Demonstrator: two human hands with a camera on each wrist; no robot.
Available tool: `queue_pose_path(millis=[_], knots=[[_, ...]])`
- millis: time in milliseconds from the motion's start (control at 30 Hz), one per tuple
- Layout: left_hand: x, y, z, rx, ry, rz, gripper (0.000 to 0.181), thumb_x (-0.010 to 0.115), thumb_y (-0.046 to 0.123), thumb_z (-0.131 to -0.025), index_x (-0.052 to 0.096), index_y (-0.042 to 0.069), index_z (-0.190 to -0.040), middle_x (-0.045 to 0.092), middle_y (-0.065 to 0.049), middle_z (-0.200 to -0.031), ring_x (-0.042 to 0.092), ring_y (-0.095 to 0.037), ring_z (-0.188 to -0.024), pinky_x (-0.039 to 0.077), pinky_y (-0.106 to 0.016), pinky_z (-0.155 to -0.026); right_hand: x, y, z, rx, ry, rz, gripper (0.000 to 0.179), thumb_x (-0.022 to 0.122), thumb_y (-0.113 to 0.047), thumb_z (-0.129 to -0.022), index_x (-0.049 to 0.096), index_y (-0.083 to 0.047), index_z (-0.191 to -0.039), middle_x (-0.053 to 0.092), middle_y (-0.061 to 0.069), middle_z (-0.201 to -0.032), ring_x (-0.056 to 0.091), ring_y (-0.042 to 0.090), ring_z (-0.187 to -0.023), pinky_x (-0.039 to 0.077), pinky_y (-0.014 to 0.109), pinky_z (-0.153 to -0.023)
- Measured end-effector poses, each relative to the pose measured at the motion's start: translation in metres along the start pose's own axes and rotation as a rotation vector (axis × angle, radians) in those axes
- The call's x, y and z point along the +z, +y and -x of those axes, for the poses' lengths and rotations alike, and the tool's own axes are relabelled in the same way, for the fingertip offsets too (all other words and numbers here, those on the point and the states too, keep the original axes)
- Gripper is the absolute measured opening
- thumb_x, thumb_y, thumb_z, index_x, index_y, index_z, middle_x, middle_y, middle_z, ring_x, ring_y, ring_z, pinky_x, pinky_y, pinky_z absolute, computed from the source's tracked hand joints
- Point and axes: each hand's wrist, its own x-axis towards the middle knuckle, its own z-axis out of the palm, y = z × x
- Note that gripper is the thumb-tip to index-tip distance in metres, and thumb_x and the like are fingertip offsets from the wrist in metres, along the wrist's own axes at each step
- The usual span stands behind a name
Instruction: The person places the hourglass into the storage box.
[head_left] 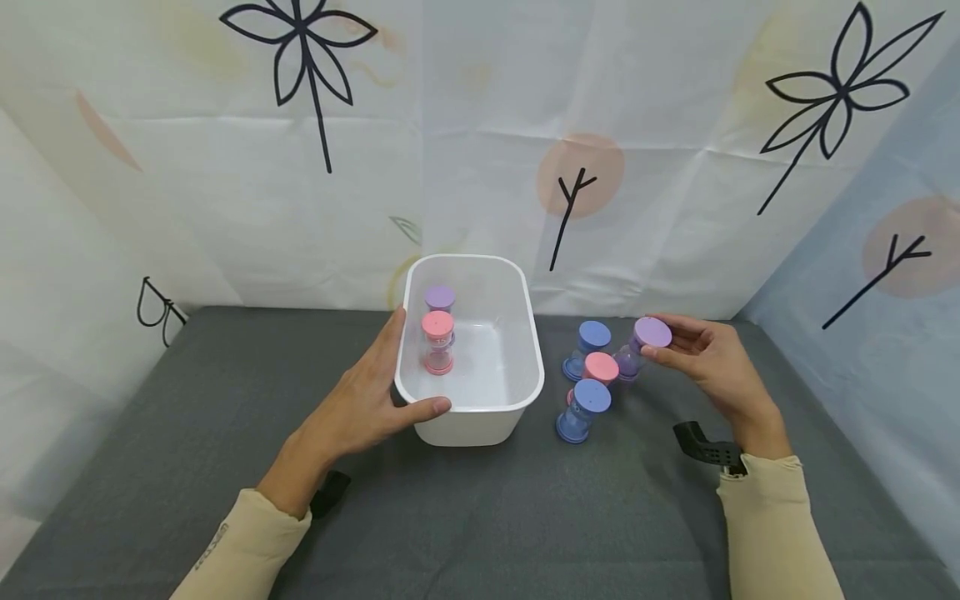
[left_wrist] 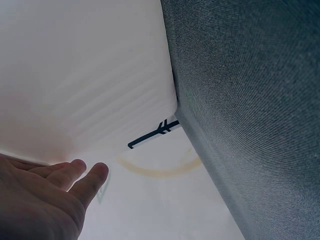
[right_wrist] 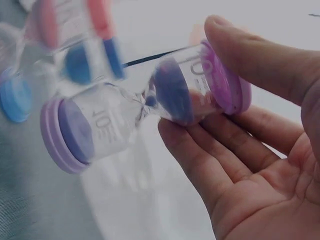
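My right hand [head_left: 705, 354] pinches a purple-capped hourglass [head_left: 637, 346] near its upper end, thumb on one side and fingers on the other. In the right wrist view the hourglass [right_wrist: 145, 105] shows the number 10 on clear glass, with purple sand in both bulbs. Close beside it stand a pink hourglass [head_left: 601, 367] and two blue hourglasses [head_left: 583, 410]. My left hand [head_left: 352, 408] rests against the left side of a white bin [head_left: 468, 427], fingers extended along the outer wall and thumb at the front rim. Inside the bin are a pink hourglass [head_left: 438, 342] and a purple hourglass [head_left: 440, 297] behind it.
A dark grey cloth [head_left: 480, 517] covers the table. Behind it hangs a pale curtain [head_left: 480, 183] with leaf and twig drawings, meeting the table's back edge just beyond the bin. More curtain [head_left: 885, 333] closes off the right side.
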Motion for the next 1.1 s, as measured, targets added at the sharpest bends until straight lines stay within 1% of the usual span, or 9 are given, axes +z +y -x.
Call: queue_pose_path(millis=[167, 300, 400, 533, 600, 800, 1100], knots=[[0.000, 0.000, 0.000, -0.009, 0.002, -0.004, 0.117, 0.078, 0.055, -0.084, -0.004, 0.030, -0.164, 0.016, -0.001, -0.167, 0.039, -0.026, -0.139, 0.042, -0.058, -0.103, -0.001, -0.018, 0.005, -0.072, 0.092, -0.071, 0.047, 0.076, 0.006, -0.087, 0.062, 0.008, -0.133, 0.072, -0.005, -0.112, 0.070, 0.006, -0.098, 0.053, 0.017, -0.081], [0.000, 0.001, 0.000, -0.021, 0.004, -0.004, 0.117, 0.077, 0.057, -0.083, -0.004, 0.033, -0.163, 0.017, 0.001, -0.167, 0.040, -0.026, -0.139, 0.042, -0.056, -0.103, 0.002, -0.033, 0.009, -0.106, 0.165, -0.111, 0.047, 0.076, 0.009, -0.086, 0.064, 0.007, -0.131, 0.072, -0.004, -0.113, 0.070, 0.006, -0.099, 0.053, 0.017, -0.082], [0.000, 0.001, 0.001, -0.022, 0.003, -0.006, 0.117, 0.077, 0.058, -0.083, -0.004, 0.034, -0.163, 0.017, 0.001, -0.167, 0.039, -0.025, -0.139, 0.042, -0.056, -0.103, 0.005, -0.043, 0.013, -0.134, 0.193, -0.162, 0.047, 0.075, 0.012, -0.085, 0.065, 0.006, -0.130, 0.072, -0.001, -0.115, 0.069, 0.009, -0.100, 0.053, 0.018, -0.083], [0.000, 0.001, 0.000, -0.026, -0.001, -0.008, 0.116, 0.077, 0.058, -0.083, -0.004, 0.034, -0.163, 0.016, 0.001, -0.167, 0.039, -0.026, -0.140, 0.042, -0.057, -0.103, 0.007, -0.053, 0.017, -0.219, 0.179, -0.267, 0.047, 0.069, 0.020, -0.084, 0.063, 0.010, -0.130, 0.072, 0.006, -0.116, 0.069, 0.013, -0.100, 0.054, 0.021, -0.084], [0.000, 0.001, 0.000, -0.029, -0.003, -0.007, 0.116, 0.077, 0.058, -0.083, -0.004, 0.034, -0.163, 0.015, 0.001, -0.168, 0.038, -0.026, -0.140, 0.042, -0.057, -0.104, 0.008, -0.057, 0.018, -0.260, 0.170, -0.294, 0.047, 0.067, 0.023, -0.084, 0.062, 0.013, -0.129, 0.072, 0.008, -0.116, 0.069, 0.015, -0.100, 0.054, 0.022, -0.085], [0.000, 0.000, 0.000, -0.029, -0.010, -0.015, 0.118, 0.077, 0.057, -0.084, -0.006, 0.030, -0.163, 0.012, 0.000, -0.168, 0.035, -0.028, -0.143, 0.040, -0.059, -0.105, 0.017, -0.070, 0.021, -0.316, 0.148, -0.339, 0.047, 0.064, 0.027, -0.083, 0.059, 0.018, -0.128, 0.072, 0.011, -0.117, 0.069, 0.019, -0.104, 0.054, 0.024, -0.087], [-0.001, 0.001, 0.001, -0.025, -0.012, -0.009, 0.118, 0.077, 0.057, -0.085, -0.005, 0.026, -0.164, 0.011, -0.001, -0.169, 0.032, -0.028, -0.145, 0.039, -0.059, -0.106, 0.039, -0.085, 0.025, -0.381, 0.091, -0.411, 0.048, 0.062, 0.030, -0.082, 0.056, 0.021, -0.129, 0.071, 0.017, -0.119, 0.067, 0.025, -0.111, 0.052, 0.028, -0.092]])
